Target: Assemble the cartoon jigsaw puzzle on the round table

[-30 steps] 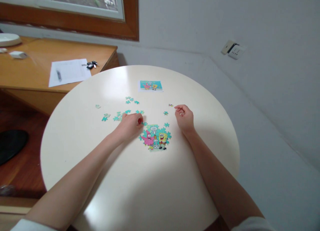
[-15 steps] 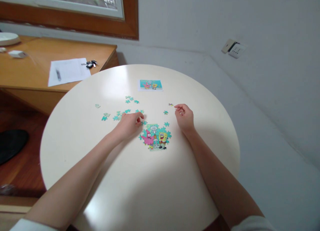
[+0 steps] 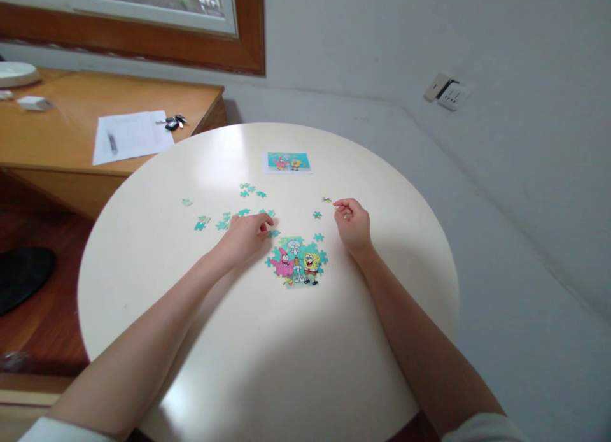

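Observation:
On the round table a partly joined jigsaw puzzle (image 3: 298, 263) shows a pink starfish, a pale figure and a yellow sponge character. My left hand (image 3: 248, 230) hovers just beyond its upper left edge, fingers bent and apart, with nothing seen between them. Close to those fingertips are loose teal puzzle pieces (image 3: 274, 234), partly hidden by the hand. To the right of the puzzle my right hand (image 3: 352, 224) rests on the table, index finger extended and the others loosely curled, holding nothing visible. A small dark-and-yellow piece (image 3: 326, 200) lies beside its index fingertip.
Several more teal pieces (image 3: 223, 225) are scattered to the left. Farther back lies a reference picture card (image 3: 287, 162). The white round table (image 3: 286, 359) adjoins a wooden desk (image 3: 62, 136) with a paper sheet (image 3: 131, 136) and keys (image 3: 174, 122).
My left hand has shifted very slightly left. My right hand and the puzzle stay where they were.

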Tool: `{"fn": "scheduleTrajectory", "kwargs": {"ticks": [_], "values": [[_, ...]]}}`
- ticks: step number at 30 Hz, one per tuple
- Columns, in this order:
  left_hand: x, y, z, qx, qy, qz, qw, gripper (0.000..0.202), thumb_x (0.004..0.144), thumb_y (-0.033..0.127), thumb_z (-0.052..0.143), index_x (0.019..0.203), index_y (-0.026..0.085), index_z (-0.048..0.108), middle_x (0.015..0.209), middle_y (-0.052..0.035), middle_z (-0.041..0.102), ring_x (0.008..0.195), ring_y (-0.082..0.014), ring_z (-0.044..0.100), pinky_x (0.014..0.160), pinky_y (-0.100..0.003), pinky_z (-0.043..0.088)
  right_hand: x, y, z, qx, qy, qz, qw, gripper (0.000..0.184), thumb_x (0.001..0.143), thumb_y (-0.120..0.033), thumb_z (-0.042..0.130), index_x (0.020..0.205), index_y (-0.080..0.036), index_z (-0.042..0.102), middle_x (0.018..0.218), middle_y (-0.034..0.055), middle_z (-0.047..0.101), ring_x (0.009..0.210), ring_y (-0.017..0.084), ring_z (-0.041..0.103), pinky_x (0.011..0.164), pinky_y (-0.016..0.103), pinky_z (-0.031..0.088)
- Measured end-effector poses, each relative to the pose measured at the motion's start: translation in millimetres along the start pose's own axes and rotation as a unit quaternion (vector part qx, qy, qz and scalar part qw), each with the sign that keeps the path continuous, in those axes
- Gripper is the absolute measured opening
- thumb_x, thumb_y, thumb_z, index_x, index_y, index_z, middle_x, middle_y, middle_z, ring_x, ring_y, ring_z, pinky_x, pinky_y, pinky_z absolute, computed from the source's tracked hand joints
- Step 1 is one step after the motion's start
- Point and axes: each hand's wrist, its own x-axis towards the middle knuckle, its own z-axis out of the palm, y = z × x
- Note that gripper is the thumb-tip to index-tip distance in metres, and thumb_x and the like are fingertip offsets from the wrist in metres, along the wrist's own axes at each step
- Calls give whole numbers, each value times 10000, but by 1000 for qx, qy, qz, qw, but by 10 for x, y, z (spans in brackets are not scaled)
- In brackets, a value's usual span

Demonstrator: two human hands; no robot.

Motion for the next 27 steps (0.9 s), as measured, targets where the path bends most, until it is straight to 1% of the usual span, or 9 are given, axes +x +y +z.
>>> {"fn": "scheduleTrajectory", "kwargs": {"ticks": [5,8,14,17,20,24,27], "values": [[1,20,-7,-6,11,-24,1000,298,792,156,467,1027,179,649,864,-63,718,765,-205,644,829,-366,449,2,18,-1,0,2,-8,1000,206,638,-175,464,790,-191,602,750,12,568,612,130,482,605,280,418],[9,-4,-32,-1,38,-33,999,277,816,187,461,1030,186,638,855,-53,722,753,-201,646,846,-378,437,1,26,-4,-3,4,-15,1000,205,638,-177,469,792,-191,603,756,15,579,624,133,490,627,285,437],[47,-123,-138,6,104,-77,992,246,834,204,462,1005,198,639,906,-47,726,791,-198,652,848,-358,423,1,52,2,-6,2,-20,1000,211,649,-202,460,808,-198,599,762,14,571,622,131,483,610,277,431],[64,-178,-184,-2,124,-107,987,262,834,181,460,1012,195,651,933,-52,721,841,-204,653,857,-352,413,5,57,3,-6,0,-19,1000,210,647,-197,462,804,-198,602,764,16,570,617,133,481,604,281,428],[92,-257,-195,-1,141,-135,981,295,828,146,444,1023,180,663,969,-69,714,891,-216,652,869,-356,405,9,43,-1,-1,1,-17,1000,198,643,-184,467,788,-198,602,760,16,577,619,138,486,614,289,430],[128,-372,-183,1,169,-143,975,327,815,128,418,1001,178,682,991,-83,715,927,-232,647,889,-377,395,8,14,-7,5,-1,-13,1000,193,638,-172,475,781,-193,604,763,17,578,627,142,496,639,302,437],[127,-415,-192,-15,185,-154,971,353,783,98,404,976,172,690,985,-82,724,926,-232,648,893,-386,396,4,3,-8,8,0,-10,1000,195,637,-171,476,780,-191,608,759,13,571,630,141,497,654,306,443]]}}
